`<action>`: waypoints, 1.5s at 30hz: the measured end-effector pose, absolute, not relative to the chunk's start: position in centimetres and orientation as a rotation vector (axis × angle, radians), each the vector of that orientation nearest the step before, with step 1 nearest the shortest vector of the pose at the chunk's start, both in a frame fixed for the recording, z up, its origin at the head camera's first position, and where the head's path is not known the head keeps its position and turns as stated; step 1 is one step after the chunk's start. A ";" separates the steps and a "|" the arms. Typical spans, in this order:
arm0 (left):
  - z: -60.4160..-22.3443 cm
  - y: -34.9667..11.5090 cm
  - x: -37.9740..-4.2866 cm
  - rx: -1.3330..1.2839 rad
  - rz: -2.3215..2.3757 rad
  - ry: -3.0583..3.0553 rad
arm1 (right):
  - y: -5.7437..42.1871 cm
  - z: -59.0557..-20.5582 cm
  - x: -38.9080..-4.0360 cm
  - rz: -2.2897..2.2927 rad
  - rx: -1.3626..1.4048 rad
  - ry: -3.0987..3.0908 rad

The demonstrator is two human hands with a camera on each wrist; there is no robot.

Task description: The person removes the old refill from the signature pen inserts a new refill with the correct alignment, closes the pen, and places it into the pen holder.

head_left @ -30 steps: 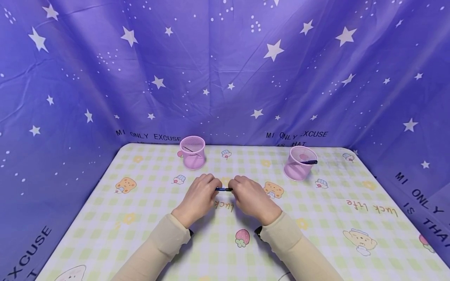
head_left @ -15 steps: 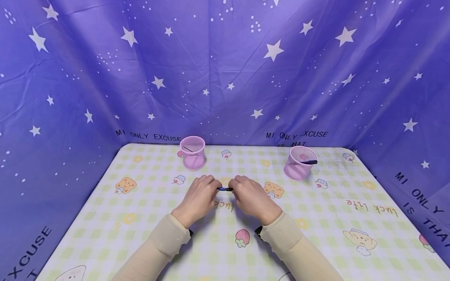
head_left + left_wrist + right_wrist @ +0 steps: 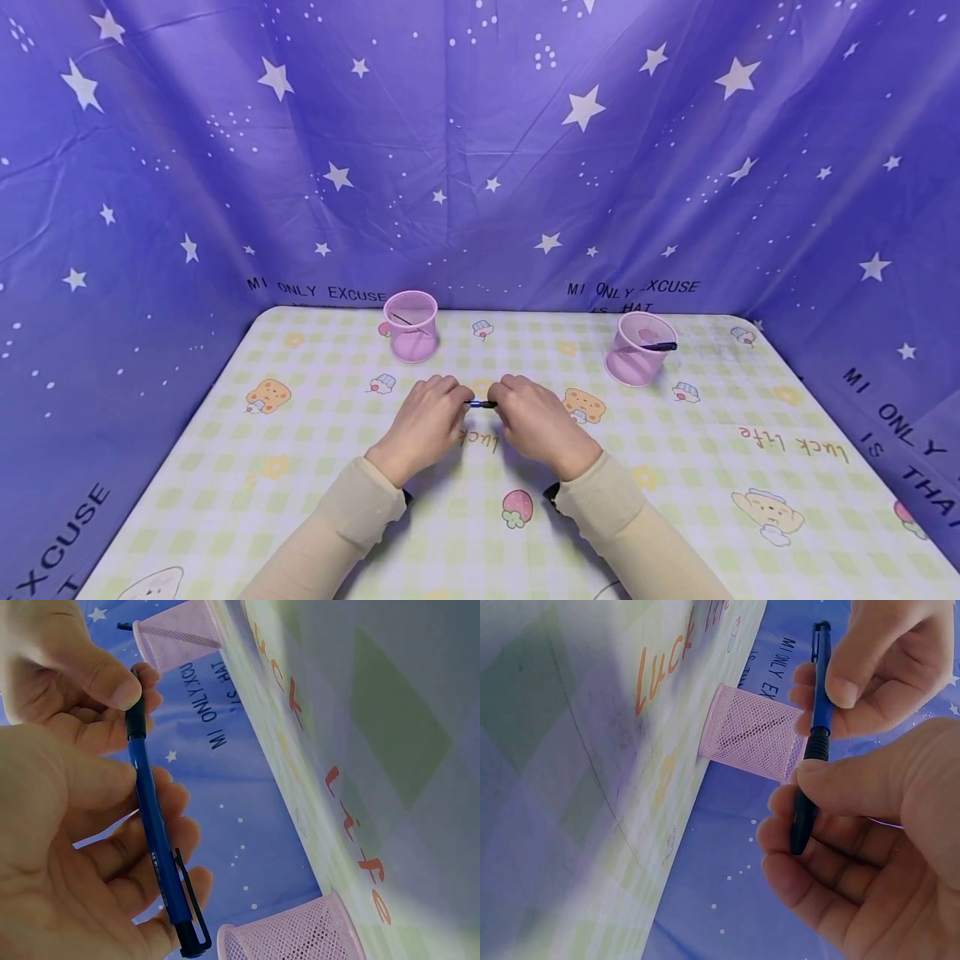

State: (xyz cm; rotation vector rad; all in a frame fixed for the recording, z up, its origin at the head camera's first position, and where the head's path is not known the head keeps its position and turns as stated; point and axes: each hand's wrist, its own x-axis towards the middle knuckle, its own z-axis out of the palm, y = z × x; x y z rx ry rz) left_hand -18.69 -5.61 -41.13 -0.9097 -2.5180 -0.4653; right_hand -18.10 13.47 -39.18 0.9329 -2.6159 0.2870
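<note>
A blue pen (image 3: 154, 825) with a dark clip and a black grip section lies level between my two hands, above the table. My left hand (image 3: 423, 425) holds the blue barrel, its thumb on one side and fingers curled behind, as the left wrist view shows. My right hand (image 3: 542, 423) pinches the black grip section (image 3: 803, 817) between thumb and fingers. The pen's tapered black end shows below the right thumb in the right wrist view. From the head view, the hands hide most of the pen.
Behind my left hand stands a pink mesh pen cup (image 3: 414, 343) with a thin dark stick-like item inside. A second pink mesh cup (image 3: 633, 368) stands farther right, holding a dark pen (image 3: 658, 347) that leans over its rim. A purple star-printed curtain (image 3: 450, 125) surrounds the checked tabletop (image 3: 225, 500).
Between my hands, slightly less of the blue barrel shows than a second ago, as my left fingers have shifted slightly. The arms and both cups stay in place.
</note>
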 end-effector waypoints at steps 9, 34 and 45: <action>-41.0 -5.6 -18.6 -0.911 -0.519 -2.525 | 13.4 -39.2 -18.1 0.287 0.928 -2.628; -41.2 -5.7 -18.7 -0.934 -0.586 -2.455 | 13.2 -39.2 -18.0 0.295 0.942 -2.616; -41.3 -5.7 -18.8 -0.932 -0.534 -2.484 | 13.3 -39.1 -17.9 0.317 0.949 -2.637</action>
